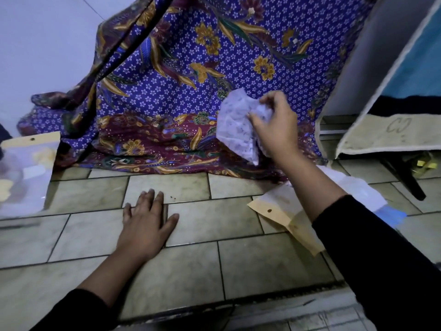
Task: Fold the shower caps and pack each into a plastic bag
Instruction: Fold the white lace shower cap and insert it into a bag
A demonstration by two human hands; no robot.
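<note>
Head view shows, nearest, the tiled floor (238, 263). The left hand (145, 223) lies flat on it with straight fingers and holds nothing. I judge that it supports the person's weight while the other arm reaches forward.

A little farther, on the right, a plastic bag (279, 211) with a cream header lies on the tiles, partly under the right forearm. It is probably kept near so that the packing is quick. At the left edge lies a pile of bags (26, 173), too blurred to tell what is inside.

Farther, the right hand (274, 127) is raised above the floor, its fingers curled round a white printed shower cap (235, 126). The cap is crumpled, not folded yet, and hangs left of and below the palm. Behind it the patterned cloth (191, 68) drapes down to the floor.
</note>
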